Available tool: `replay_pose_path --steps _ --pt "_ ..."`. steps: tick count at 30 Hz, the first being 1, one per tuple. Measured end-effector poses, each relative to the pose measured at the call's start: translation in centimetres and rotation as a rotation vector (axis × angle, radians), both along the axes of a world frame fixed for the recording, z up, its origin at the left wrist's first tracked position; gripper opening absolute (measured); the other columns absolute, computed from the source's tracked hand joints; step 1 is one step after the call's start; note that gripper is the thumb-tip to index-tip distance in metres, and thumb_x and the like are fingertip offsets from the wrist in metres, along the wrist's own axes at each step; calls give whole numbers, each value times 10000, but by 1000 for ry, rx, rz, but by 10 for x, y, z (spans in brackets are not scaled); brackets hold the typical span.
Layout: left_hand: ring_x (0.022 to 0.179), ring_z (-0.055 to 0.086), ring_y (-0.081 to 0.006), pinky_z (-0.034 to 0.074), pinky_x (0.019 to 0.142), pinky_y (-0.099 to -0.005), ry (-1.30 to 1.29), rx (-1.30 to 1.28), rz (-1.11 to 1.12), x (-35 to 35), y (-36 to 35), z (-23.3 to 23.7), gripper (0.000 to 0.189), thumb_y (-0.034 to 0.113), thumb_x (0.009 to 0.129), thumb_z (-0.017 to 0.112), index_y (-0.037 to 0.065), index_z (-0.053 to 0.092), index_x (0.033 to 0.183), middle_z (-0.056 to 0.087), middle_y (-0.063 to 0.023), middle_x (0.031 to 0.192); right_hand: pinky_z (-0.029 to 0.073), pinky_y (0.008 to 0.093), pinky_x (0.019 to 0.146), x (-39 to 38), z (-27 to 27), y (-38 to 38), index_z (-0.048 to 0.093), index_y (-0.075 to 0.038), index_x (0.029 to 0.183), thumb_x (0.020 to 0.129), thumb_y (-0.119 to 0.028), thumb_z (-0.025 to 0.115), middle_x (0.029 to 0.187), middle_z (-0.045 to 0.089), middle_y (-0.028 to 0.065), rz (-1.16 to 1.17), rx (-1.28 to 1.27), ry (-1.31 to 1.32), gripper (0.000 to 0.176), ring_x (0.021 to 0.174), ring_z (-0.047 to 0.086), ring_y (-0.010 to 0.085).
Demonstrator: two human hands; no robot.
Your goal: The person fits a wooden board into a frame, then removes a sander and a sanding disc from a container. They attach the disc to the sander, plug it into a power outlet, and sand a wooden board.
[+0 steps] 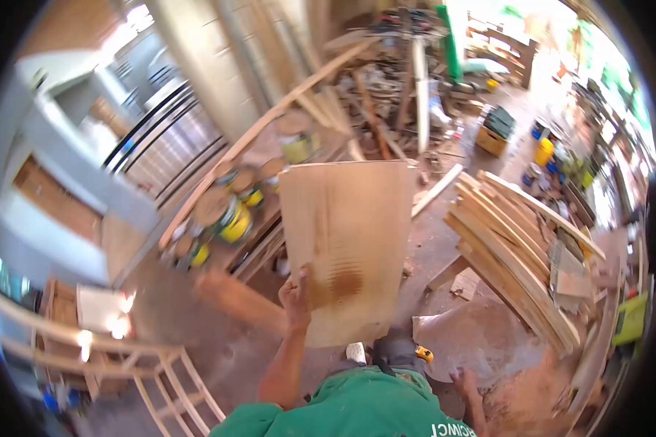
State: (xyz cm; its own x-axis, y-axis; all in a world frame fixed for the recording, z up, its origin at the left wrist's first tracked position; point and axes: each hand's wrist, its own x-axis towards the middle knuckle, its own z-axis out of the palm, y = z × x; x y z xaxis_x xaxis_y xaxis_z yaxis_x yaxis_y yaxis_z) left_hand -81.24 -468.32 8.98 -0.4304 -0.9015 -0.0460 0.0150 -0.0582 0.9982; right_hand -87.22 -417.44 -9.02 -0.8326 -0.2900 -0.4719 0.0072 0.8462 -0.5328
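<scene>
One wooden panel point(350, 226) is held out before the worker's green shirt point(364, 400), left hand point(295, 300) clasping its left edge, thumb on the face. The right hand point(465, 382) is low near a translucent sheet point(481, 339); whether it holds anything cannot be told. Gripping the opposite edge too would likely steady the panel. Stacked planks point(514, 262) lie right, cans point(233, 222) left.

The board point(350, 240) is pale wood, matt and mostly smooth, with a brown, ripple-marked patch. The planks point(514, 262) are bare, unvarnished-looking wood. The shirt point(364, 400) is soft, matt cloth. The tins point(233, 222) look metallic, with slightly shiny sides. The railing point(153, 124) looks like dark metal; the floor point(168, 313) appears dull and dusty.
</scene>
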Motion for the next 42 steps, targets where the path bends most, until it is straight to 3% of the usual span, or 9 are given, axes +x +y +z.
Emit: replay_pose_path --steps 1,3,7,11,23,25,28,32,42 --pt "639 442 -40 355 540 -219 -8 5 -75 -27 -15 -8 428 411 906 626 -11 670 962 541 55 715 462 423 658 -2 -1 -13 620 35 951 831 -250 660 804 636 211 -132 -68 309 311 722 603 329" --pt "633 447 -46 356 536 -227 45 -99 -91 -84 -44 -24 439 433 912 608 -3 655 917 522 61 704 481 413 744 -52 86 -87 570 28 1087 870 -199 613 958 623 234 -263 -122 101 317 855 614 356" --pt "627 452 -53 362 538 -236 37 -48 -283 -179 -70 -18 453 450 916 593 1 641 888 513 56 698 453 424 884 -158 92 -182 564 21 1100 888 -132 590 1060 600 217 -217 -253 903 262 1011 567 367" --pt "625 462 -61 376 539 -248 -66 -141 -267 -268 -99 -7 478 478 922 567 6 631 885 533 31 716 398 441 973 -271 97 -251 545 17 1167 874 -141 607 1216 532 213 -440 -294 1009 339 1129 504 377" --pt "654 501 -90 430 579 -254 0 53 -483 -549 -100 27 557 542 924 518 -5 610 866 568 4 750 217 552 1092 -405 36 -280 525 -42 1241 893 -485 525 1408 350 267 -555 268 832 564 1320 303 416" --pt "715 524 -93 452 627 -258 -506 -69 -604 -592 -122 1 582 561 904 539 -15 623 913 592 -8 803 226 547 1086 -402 42 -284 524 -62 1255 916 -475 482 1406 371 248 -561 308 791 536 1308 329 408" --pt "733 536 -96 461 647 -259 -248 160 -734 -681 -115 -45 620 576 893 544 -36 627 946 609 -26 828 245 544 1076 -398 37 -276 533 -75 1256 953 -438 408 1381 425 222 -556 337 791 489 1276 393 396" --pt "673 531 -94 445 597 -250 -279 -84 -873 -800 -105 -49 643 582 909 506 -52 616 916 612 -34 779 254 550 1085 -394 40 -279 554 -43 1206 944 -385 424 1329 487 224 -647 351 665 450 1261 425 408" --pt "683 544 -96 457 615 -251 -350 10 -881 -973 -144 -68 656 588 895 530 -57 647 924 629 -15 797 235 568 1101 -401 86 -287 519 -6 1168 931 -281 424 1359 434 270 -611 424 298 375 1296 366 448"
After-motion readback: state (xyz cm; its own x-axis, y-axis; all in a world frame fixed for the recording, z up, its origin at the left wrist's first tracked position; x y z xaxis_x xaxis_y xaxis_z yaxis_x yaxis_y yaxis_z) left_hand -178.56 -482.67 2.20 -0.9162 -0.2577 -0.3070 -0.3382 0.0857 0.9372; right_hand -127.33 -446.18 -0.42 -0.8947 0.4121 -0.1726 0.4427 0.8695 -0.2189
